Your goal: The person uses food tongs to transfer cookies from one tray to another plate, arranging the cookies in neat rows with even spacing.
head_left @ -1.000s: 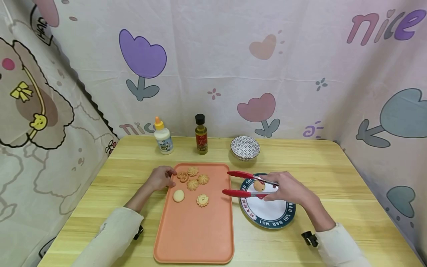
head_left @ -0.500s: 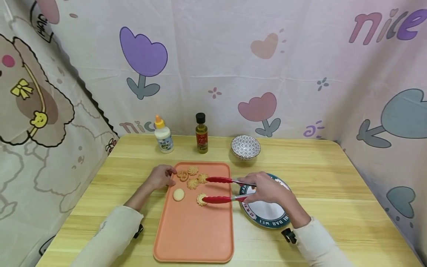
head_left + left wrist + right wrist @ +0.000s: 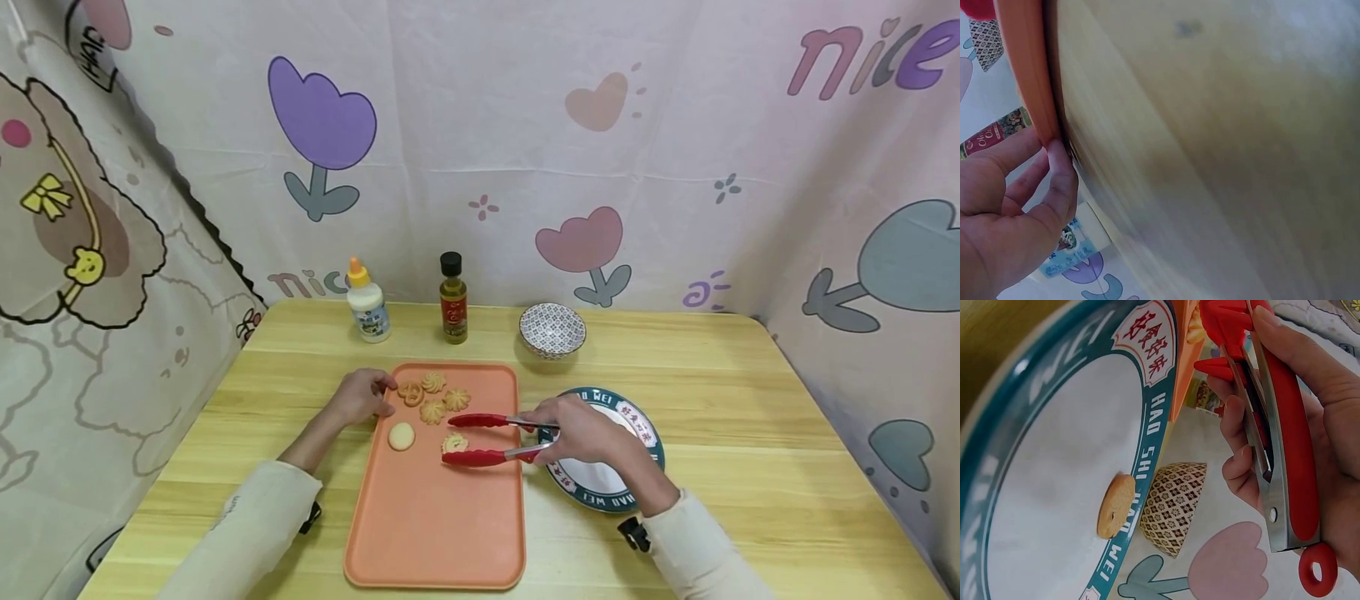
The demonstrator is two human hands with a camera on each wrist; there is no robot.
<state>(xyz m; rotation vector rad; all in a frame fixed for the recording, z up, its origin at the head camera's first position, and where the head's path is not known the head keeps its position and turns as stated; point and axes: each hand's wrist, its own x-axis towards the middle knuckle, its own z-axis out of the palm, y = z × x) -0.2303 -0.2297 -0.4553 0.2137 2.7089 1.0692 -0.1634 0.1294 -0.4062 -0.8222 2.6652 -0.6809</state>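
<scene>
On the rim of the plate (image 3: 1066,456) at right, HAO SHI HAO WEI ran in white capitals, with red characters 好食好味 on a white panel. The far backdrop (image 3: 465,100) read "nice" at right and "nic" at left, its end behind the white bottle (image 3: 371,317). Lettering on that bottle, the dark-capped bottle (image 3: 453,310) and the left sleeve (image 3: 243,521) was not fully legible.

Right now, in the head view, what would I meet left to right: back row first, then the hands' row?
Back row: white bottle → oil bottle → patterned bowl. Hands' row: left hand → plain round cookie → red tongs → right hand. Unclear overlaps left out.
</scene>
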